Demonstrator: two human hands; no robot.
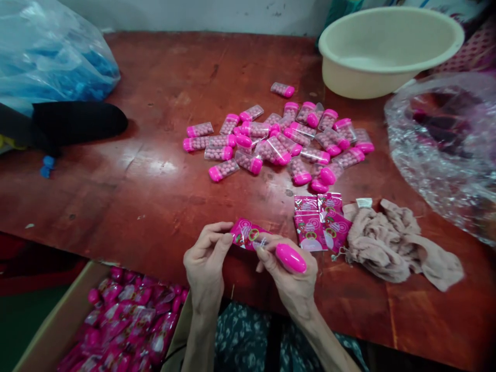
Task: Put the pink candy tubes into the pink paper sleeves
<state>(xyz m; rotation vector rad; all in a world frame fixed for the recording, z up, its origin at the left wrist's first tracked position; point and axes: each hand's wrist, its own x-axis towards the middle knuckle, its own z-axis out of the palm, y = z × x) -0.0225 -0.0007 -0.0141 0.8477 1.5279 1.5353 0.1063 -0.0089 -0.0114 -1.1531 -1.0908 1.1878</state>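
Observation:
My left hand [207,256] pinches the left end of a pink printed sleeve [246,233] near the table's front edge. In my right hand [294,276] is a small clear candy container with a pink cap [290,258]; its clear end meets the sleeve's right end, and my fingers hide whether it is inside. To the right lie several flat pink sleeves [311,230], partly overlapping. Farther back is a loose pile of candy containers [273,150], clear with pink caps and filled with small pink balls.
A crumpled beige cloth [387,243] lies right of the sleeves. Behind it are clear plastic wrap [445,181] and a cream basin [387,77]. A bag with blue contents [70,67] and a black object [79,123] sit left. A cardboard box [58,315] of wrapped pink pieces stands below the edge.

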